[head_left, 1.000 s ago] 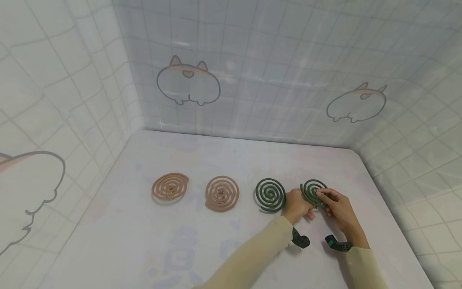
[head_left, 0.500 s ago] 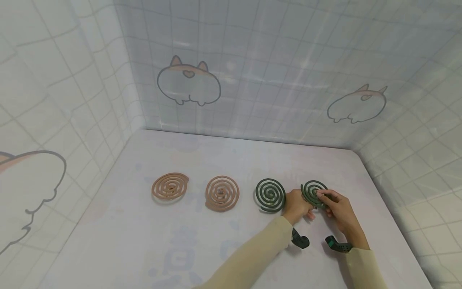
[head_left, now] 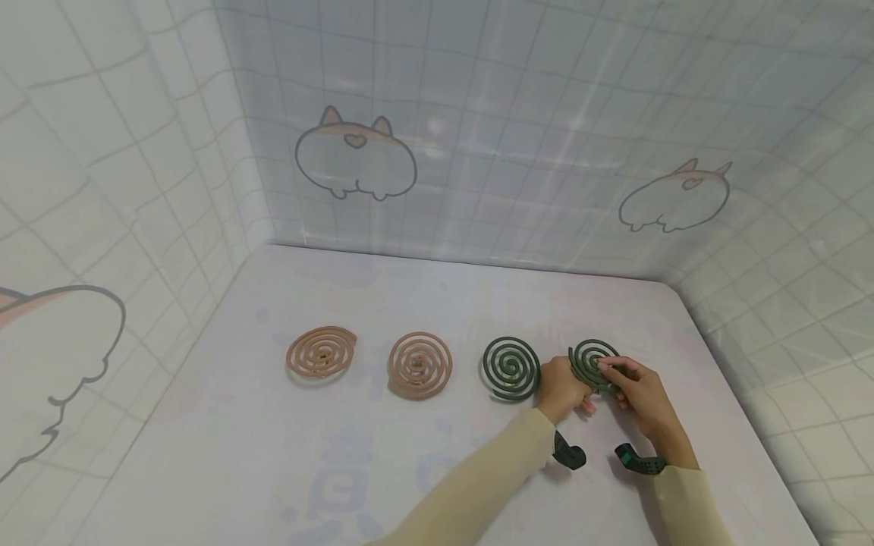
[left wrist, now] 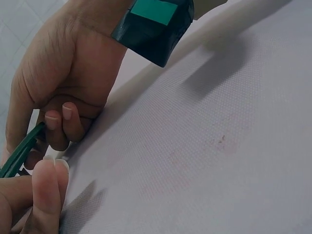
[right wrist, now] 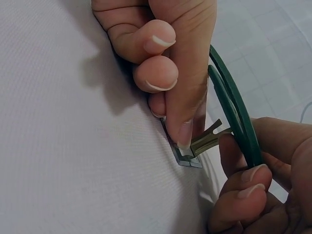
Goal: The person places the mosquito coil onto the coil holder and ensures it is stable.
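Observation:
My right hand (head_left: 642, 390) pinches a dark green mosquito coil (head_left: 582, 370) near its middle, at the right of the row. The coil is tilted over my left hand (head_left: 561, 385), whose fingers it partly hides. In the right wrist view, my left thumb presses on the flat base of a small metal coil stand (right wrist: 207, 142) at the table surface. The stand's upright prong reaches toward the green coil (right wrist: 240, 119) by my right fingertips. Whether prong and coil are joined cannot be made out. Beside my left hand lies another green coil (head_left: 510, 368).
Farther left are two brown mosquito coils, one flat-looking (head_left: 410, 393) and one tilted (head_left: 315, 373), with small metal pieces at their centres. A white table (head_left: 273, 455) bears everything. Tiled-pattern walls (head_left: 505, 136) enclose its back and sides. Both wrists wear dark camera bands (head_left: 638, 461).

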Motion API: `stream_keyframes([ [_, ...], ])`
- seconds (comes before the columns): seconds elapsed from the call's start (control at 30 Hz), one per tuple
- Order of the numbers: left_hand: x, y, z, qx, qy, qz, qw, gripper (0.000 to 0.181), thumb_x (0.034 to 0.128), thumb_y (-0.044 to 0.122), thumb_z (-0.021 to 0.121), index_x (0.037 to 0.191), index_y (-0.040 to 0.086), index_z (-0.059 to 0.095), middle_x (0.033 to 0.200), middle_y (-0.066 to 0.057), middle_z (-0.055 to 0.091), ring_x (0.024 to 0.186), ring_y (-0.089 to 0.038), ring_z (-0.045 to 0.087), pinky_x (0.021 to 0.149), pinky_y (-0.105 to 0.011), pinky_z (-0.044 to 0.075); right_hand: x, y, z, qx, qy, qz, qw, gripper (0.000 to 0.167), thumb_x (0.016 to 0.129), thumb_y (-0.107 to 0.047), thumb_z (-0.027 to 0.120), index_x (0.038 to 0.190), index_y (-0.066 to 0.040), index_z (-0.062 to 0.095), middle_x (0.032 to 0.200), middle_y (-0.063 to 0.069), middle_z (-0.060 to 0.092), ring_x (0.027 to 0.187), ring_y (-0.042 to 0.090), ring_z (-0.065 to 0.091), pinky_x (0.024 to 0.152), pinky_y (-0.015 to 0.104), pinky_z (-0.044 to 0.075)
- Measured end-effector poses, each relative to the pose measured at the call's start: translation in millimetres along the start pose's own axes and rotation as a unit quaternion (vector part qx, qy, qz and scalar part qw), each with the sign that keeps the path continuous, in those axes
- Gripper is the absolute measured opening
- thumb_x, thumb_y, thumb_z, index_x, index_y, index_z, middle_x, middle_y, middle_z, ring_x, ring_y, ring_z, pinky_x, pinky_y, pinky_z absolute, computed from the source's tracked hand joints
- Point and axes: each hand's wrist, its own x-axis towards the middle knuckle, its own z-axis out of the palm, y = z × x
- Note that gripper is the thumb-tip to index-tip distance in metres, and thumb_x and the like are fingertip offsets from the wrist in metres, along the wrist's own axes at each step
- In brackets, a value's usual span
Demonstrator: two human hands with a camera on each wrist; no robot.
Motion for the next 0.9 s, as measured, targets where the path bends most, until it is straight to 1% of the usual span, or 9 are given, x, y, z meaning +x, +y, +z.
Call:
stream_keyframes([
  [0.07, 0.1, -0.5, 0.7, 0.002, 0.002, 0.005, 1.0000, 0.017, 0.0726, 0.000, 0.087, 0.072, 0.011, 0.074, 0.042, 0.007, 0.058, 0.032, -0.004, 0.055, 0.052, -0.010, 0.046, 0.3, 0.4, 0.1, 0.001, 0.001, -0.002, 1.0000, 0.034, 0.097, -0.035, 0.073, 0.121, -0.011, 0.071, 0.092, -0.007, 0.058, 0.064, 0.010, 0.046, 0.053, 0.025, 0.044],
  [0.17, 0.2, -0.8, 1.1, -0.002, 0.002, 0.008, 1.0000, 0.016, 0.0733, 0.000, 0.087, 0.074, 0.010, 0.074, 0.043, 0.007, 0.059, 0.033, -0.004, 0.056, 0.051, -0.011, 0.046, 0.6, 0.0, 0.4, 0.007, 0.003, -0.003, 1.0000, 0.034, 0.097, -0.035, 0.073, 0.121, -0.011, 0.071, 0.091, -0.008, 0.058, 0.064, 0.009, 0.046, 0.052, 0.024, 0.044],
  [0.33, 0.0, -0.9, 1.8, -0.027, -0.002, 0.002, 0.9996, 0.018, 0.0730, -0.004, 0.086, 0.076, 0.008, 0.074, 0.045, 0.006, 0.060, 0.033, -0.005, 0.056, 0.043, -0.016, 0.047, -0.5, -1.2, 0.8, 0.016, 0.001, -0.003, 0.9999, 0.027, 0.098, -0.032, 0.073, 0.118, -0.014, 0.073, 0.091, -0.008, 0.059, 0.063, 0.009, 0.046, 0.051, 0.024, 0.044],
  [0.43, -0.2, -1.2, 1.4, -0.038, -0.004, 0.001, 0.9993, 0.019, 0.0728, -0.006, 0.085, 0.077, 0.008, 0.074, 0.044, 0.005, 0.060, 0.033, -0.006, 0.057, 0.042, -0.017, 0.047, -0.9, -2.3, 0.9, 0.020, 0.000, 0.001, 0.9998, 0.027, 0.098, -0.030, 0.073, 0.119, -0.013, 0.072, 0.091, -0.008, 0.059, 0.062, 0.009, 0.045, 0.051, 0.024, 0.043],
  [0.57, -0.6, -1.0, 1.1, -0.029, -0.004, 0.004, 0.9996, 0.017, 0.0739, -0.003, 0.085, 0.074, 0.010, 0.073, 0.043, 0.004, 0.059, 0.033, -0.005, 0.056, 0.046, -0.014, 0.046, -0.8, -3.3, 0.3, 0.014, 0.000, 0.008, 0.9999, 0.038, 0.098, -0.031, 0.073, 0.125, -0.005, 0.068, 0.091, -0.007, 0.058, 0.063, 0.009, 0.045, 0.052, 0.025, 0.043],
  [0.63, -0.6, -0.7, 1.2, -0.024, -0.003, 0.004, 0.9997, 0.017, 0.0744, -0.001, 0.086, 0.074, 0.010, 0.073, 0.042, 0.004, 0.058, 0.033, -0.005, 0.056, 0.047, -0.014, 0.047, -0.7, -3.5, -0.5, 0.004, -0.004, 0.009, 0.9999, 0.041, 0.098, -0.032, 0.073, 0.127, -0.003, 0.067, 0.091, -0.007, 0.057, 0.063, 0.010, 0.045, 0.053, 0.025, 0.043],
  [0.67, -0.5, -0.6, 1.3, -0.015, -0.001, 0.005, 0.9999, 0.017, 0.0742, 0.000, 0.087, 0.073, 0.011, 0.074, 0.042, 0.005, 0.058, 0.032, -0.005, 0.056, 0.048, -0.012, 0.047, -0.5, -3.5, -0.9, 0.001, -0.005, 0.010, 0.9999, 0.042, 0.098, -0.032, 0.073, 0.127, -0.003, 0.066, 0.090, -0.007, 0.056, 0.064, 0.010, 0.046, 0.053, 0.026, 0.043],
  [0.8, -0.2, -0.4, 1.8, -0.003, 0.005, 0.000, 1.0000, 0.017, 0.0732, 0.002, 0.089, 0.074, 0.010, 0.074, 0.041, 0.005, 0.057, 0.032, -0.005, 0.055, 0.052, -0.011, 0.048, -0.7, -4.0, -0.2, 0.005, 0.000, 0.014, 0.9999, 0.037, 0.097, -0.031, 0.074, 0.124, -0.006, 0.069, 0.088, -0.008, 0.057, 0.063, 0.010, 0.046, 0.052, 0.025, 0.042],
  [0.9, 0.3, -0.8, 2.5, 0.009, 0.008, -0.003, 0.9999, 0.018, 0.0721, 0.003, 0.090, 0.073, 0.011, 0.074, 0.041, 0.005, 0.057, 0.032, -0.006, 0.056, 0.056, -0.011, 0.049, -2.1, -4.7, 2.8, 0.024, 0.013, 0.020, 0.9994, 0.032, 0.096, -0.030, 0.075, 0.120, -0.009, 0.072, 0.085, -0.009, 0.058, 0.061, 0.009, 0.046, 0.051, 0.025, 0.043],
])
